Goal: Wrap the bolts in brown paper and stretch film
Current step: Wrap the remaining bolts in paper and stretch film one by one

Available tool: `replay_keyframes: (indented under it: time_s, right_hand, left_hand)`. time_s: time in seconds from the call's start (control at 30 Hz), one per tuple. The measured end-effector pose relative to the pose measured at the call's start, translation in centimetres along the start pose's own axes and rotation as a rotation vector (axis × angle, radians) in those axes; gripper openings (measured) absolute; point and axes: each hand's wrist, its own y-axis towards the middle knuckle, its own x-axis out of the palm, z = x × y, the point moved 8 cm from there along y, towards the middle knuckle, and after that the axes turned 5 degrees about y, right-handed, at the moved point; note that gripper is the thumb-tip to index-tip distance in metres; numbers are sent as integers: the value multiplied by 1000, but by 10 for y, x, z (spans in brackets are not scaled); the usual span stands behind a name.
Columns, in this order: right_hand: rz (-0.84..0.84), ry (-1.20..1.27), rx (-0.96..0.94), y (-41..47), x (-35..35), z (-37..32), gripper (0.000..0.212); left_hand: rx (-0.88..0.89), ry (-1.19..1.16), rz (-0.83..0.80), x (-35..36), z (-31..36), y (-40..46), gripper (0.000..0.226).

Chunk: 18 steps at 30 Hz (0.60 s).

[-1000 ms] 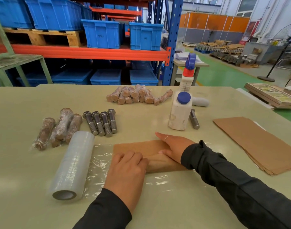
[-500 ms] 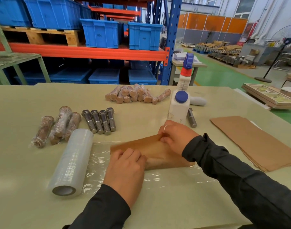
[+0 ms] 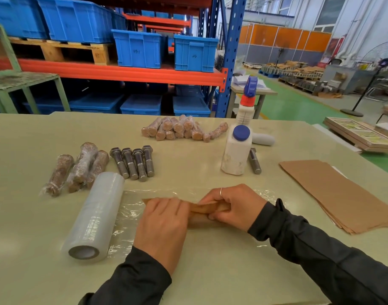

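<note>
Your left hand [image 3: 164, 219] and right hand [image 3: 232, 205] both curl around a rolled brown paper bundle [image 3: 207, 211], each gripping one end (whatever is inside is hidden). The bundle lies on a clear sheet of stretch film [image 3: 131, 208] pulled out from the translucent stretch film roll [image 3: 94, 214], which sits just left of the bundle. Beyond the roll, four bare grey steel bolts [image 3: 133, 162] lie side by side, with three film-wrapped brown bundles [image 3: 78, 169] to their left. A flat stack of brown paper sheets [image 3: 342, 194] rests well right of the roll, near your right sleeve [image 3: 320, 249].
</note>
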Motion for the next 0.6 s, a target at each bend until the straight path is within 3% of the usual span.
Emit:
replay_keyframes:
  time_s: [0.1, 0.17, 0.27, 0.4, 0.5, 0.6]
  right_hand:
    - [33, 5, -117, -8, 4, -10, 26]
    - [45, -47, -179, -13, 6, -17, 26]
    - [45, -200, -268, -20, 6, -26, 34]
    - [39, -401, -361, -34, 9, -37, 43]
    - [1, -448, -308, -43, 16, -33, 38]
    - [-77, -530, -168, -46, 21, -27, 37]
  left_hand:
    - [-89, -23, 60, -5, -12, 3, 69]
    - [32, -49, -28, 1, -5, 8, 61]
    - [170, -49, -317, 18, 0, 7, 41]
    - [225, -38, -446, 21, -1, 7, 24]
    - [256, 37, -601, 38, -7, -3, 47]
    - [247, 61, -620, 36, -3, 4, 48]
